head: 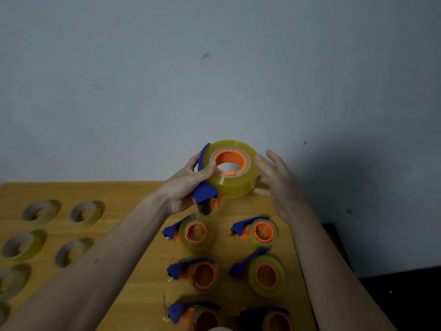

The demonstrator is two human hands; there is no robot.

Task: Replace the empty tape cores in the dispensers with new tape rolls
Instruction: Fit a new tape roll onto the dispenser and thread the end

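I hold a blue and orange tape dispenser [204, 191] up above the far edge of the wooden table [133, 194]. A full yellowish tape roll [235, 185] sits on its orange hub. My left hand [185, 187] grips the dispenser's blue frame, thumb lying on the roll's face. My right hand [274, 177] touches the roll's right side with spread, nearly straight fingers. Several empty tape cores [40, 211] lie in two columns on the table's left side.
Several other blue and orange dispensers [195, 232] with tape on their hubs lie in two columns on the table's right half, below my hands. A plain grey wall stands behind the table. To the right of the table there is a dark floor area [393, 295].
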